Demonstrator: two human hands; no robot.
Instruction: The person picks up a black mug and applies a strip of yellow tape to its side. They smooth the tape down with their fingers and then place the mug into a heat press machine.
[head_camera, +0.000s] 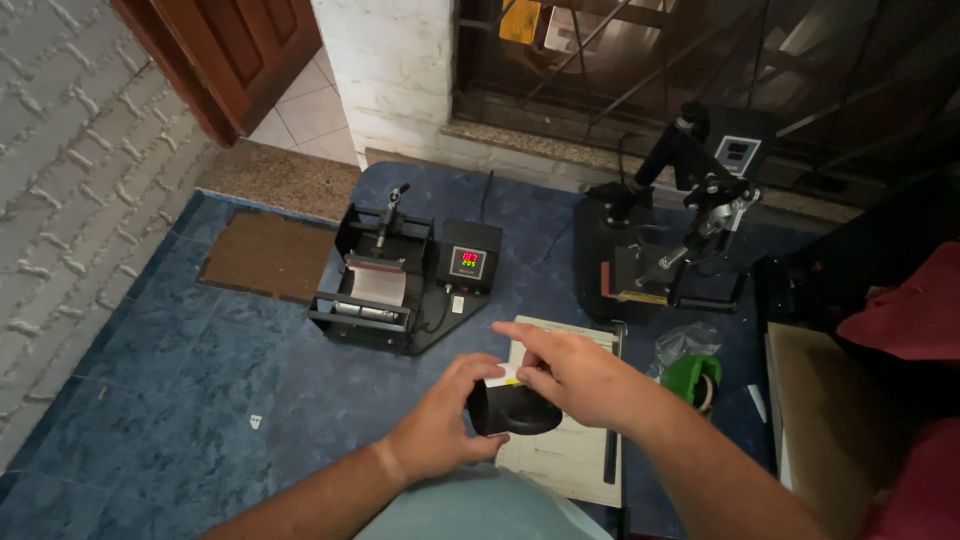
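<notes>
Black mug (515, 410) gripped low over the blue table (200, 390) by the left hand (445, 425), with the right hand (575, 375) pinching a pale sheet against its top, above a paper trimmer (580, 455), mug press (400, 280) beyond.

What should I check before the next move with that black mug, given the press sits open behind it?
1. Left hand grips the black mug: ok, fingers wrap its side.
2. Right hand steadies it: ok, fingertips rest on a pale strip at the mug's top.
3. Mug clear of the paper trimmer: cannot tell, it is over the trimmer but contact is hidden.
4. Mug press cradle free: ok, nothing visibly loaded.
5. Press controller powered: ok, display lit.
6. Path to press over the blue table: ok, no object between mug and press.
</notes>
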